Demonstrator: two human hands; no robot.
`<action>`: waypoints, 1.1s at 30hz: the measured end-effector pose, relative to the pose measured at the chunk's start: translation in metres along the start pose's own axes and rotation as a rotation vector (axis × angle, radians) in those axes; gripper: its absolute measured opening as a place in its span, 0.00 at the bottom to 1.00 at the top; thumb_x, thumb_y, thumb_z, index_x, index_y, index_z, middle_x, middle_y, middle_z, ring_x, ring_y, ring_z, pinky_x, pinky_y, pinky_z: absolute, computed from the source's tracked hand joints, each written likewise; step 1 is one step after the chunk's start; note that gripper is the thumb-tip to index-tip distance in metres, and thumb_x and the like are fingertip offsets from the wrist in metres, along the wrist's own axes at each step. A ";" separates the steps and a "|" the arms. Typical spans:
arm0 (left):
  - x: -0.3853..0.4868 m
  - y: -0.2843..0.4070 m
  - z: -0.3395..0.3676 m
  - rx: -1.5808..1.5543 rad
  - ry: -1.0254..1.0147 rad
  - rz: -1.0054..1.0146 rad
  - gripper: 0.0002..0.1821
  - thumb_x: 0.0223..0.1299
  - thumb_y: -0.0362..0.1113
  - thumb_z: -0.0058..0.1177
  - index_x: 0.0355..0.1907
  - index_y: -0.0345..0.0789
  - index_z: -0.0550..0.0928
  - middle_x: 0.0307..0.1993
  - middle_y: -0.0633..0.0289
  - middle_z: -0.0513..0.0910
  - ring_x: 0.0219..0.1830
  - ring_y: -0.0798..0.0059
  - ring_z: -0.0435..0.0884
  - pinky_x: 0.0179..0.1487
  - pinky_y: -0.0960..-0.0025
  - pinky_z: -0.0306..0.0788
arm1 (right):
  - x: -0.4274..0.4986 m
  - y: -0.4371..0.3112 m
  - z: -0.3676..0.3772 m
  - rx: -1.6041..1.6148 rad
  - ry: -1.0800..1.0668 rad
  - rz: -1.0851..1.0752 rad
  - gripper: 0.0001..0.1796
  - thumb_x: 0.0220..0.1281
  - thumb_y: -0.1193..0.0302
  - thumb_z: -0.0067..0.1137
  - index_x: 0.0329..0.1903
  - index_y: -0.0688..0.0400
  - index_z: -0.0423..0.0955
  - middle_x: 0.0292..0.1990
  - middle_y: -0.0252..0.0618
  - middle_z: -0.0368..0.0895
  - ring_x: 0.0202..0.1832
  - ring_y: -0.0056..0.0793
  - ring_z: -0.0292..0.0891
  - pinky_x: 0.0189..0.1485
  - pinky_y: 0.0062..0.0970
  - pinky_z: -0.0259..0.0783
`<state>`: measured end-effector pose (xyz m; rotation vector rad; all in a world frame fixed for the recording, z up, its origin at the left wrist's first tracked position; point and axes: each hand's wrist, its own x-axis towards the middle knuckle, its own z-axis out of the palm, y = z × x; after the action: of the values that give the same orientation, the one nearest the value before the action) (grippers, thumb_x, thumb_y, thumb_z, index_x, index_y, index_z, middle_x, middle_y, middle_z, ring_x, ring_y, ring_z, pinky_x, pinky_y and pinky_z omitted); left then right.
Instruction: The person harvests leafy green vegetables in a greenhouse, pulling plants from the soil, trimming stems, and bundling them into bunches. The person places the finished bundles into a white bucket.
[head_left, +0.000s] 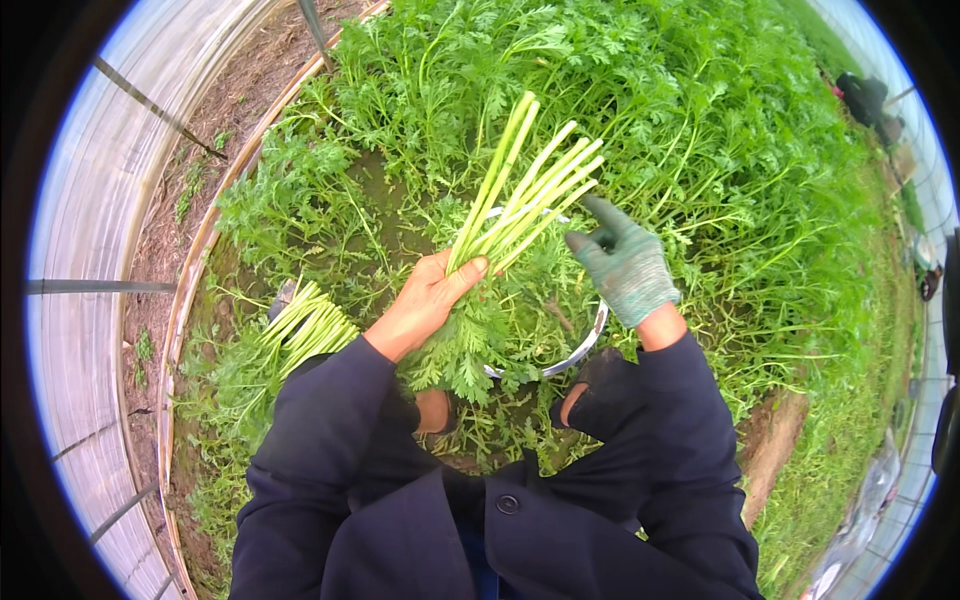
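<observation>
My bare left hand (435, 296) is closed around a small bunch of leafy green stems (517, 195), which look like garland chrysanthemum. Their pale cut ends fan out up and to the right, while the leaves hang down below the fist. Just right of the stem ends is my right hand (626, 259), in a grey-green work glove, thumb and forefinger apart with nothing seen between them. Beneath both hands, a round white rim (589, 346) shows among leaves; what it belongs to is largely hidden. At the left, a larger heap of cut stems (315, 326) lies with its ends together.
Dense standing greens (675, 90) fill the far side and right. Plastic greenhouse sheeting (82, 210) with metal poles (105, 286) curves along the left, beside a strip of bare soil (169, 187). My shoes (600, 382) flank the rim. Dark objects (862, 97) stand at the far right, unclear.
</observation>
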<state>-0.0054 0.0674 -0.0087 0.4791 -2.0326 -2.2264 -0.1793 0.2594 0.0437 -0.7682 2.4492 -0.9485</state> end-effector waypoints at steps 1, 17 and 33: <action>0.001 0.001 0.002 0.034 -0.024 0.026 0.18 0.75 0.43 0.53 0.54 0.31 0.81 0.43 0.68 0.84 0.41 0.83 0.76 0.45 0.74 0.74 | 0.000 -0.002 0.002 0.042 -0.062 -0.015 0.32 0.63 0.53 0.66 0.64 0.57 0.74 0.40 0.46 0.88 0.37 0.35 0.85 0.47 0.35 0.78; 0.003 0.004 0.007 0.252 -0.117 0.075 0.17 0.74 0.42 0.55 0.51 0.27 0.82 0.31 0.70 0.79 0.33 0.83 0.70 0.38 0.72 0.70 | -0.001 0.014 0.034 -0.166 0.078 -0.122 0.14 0.66 0.61 0.62 0.48 0.55 0.84 0.33 0.45 0.88 0.35 0.44 0.85 0.42 0.37 0.78; -0.008 0.019 -0.024 0.036 -0.024 -0.079 0.18 0.72 0.45 0.55 0.52 0.32 0.84 0.43 0.68 0.86 0.41 0.83 0.77 0.48 0.74 0.71 | 0.020 0.046 -0.007 0.045 0.276 -0.152 0.35 0.60 0.57 0.69 0.66 0.60 0.72 0.59 0.51 0.80 0.57 0.41 0.80 0.62 0.37 0.73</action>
<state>0.0059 0.0447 0.0100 0.5487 -2.1045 -2.2536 -0.2145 0.2786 0.0125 -0.8686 2.6200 -1.2359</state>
